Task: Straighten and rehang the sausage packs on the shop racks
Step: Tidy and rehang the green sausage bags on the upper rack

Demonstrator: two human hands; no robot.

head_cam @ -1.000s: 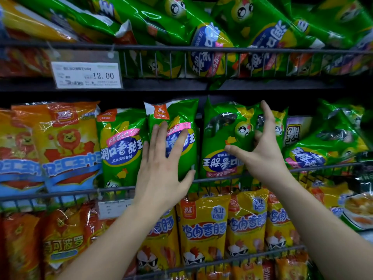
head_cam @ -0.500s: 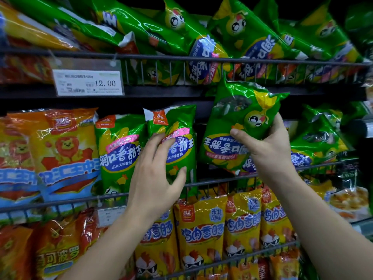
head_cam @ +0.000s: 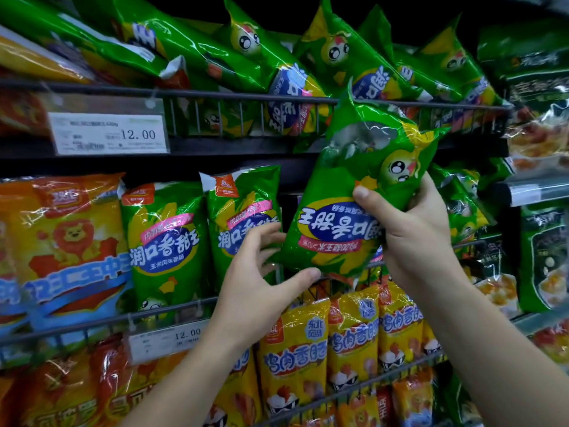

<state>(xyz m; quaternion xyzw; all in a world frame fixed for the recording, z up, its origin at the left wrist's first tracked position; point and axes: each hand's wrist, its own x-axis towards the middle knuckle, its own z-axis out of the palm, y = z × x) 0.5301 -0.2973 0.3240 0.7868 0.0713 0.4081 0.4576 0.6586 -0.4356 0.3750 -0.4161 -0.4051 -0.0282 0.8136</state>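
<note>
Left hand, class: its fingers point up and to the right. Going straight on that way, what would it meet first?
The left hand would most likely first meet the upside-down shiny green plastic sausage pack that the right hand grips; its fingertips look at or near its lower left edge, though depth is unclear.

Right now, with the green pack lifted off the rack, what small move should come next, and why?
Probably turn the glossy green plastic sausage pack end over end. Its printed label reads upside down, while the two upright green packs to its left read correctly. The right hand grips it; the left hand touches its lower edge, placed to help rotate it.
</note>
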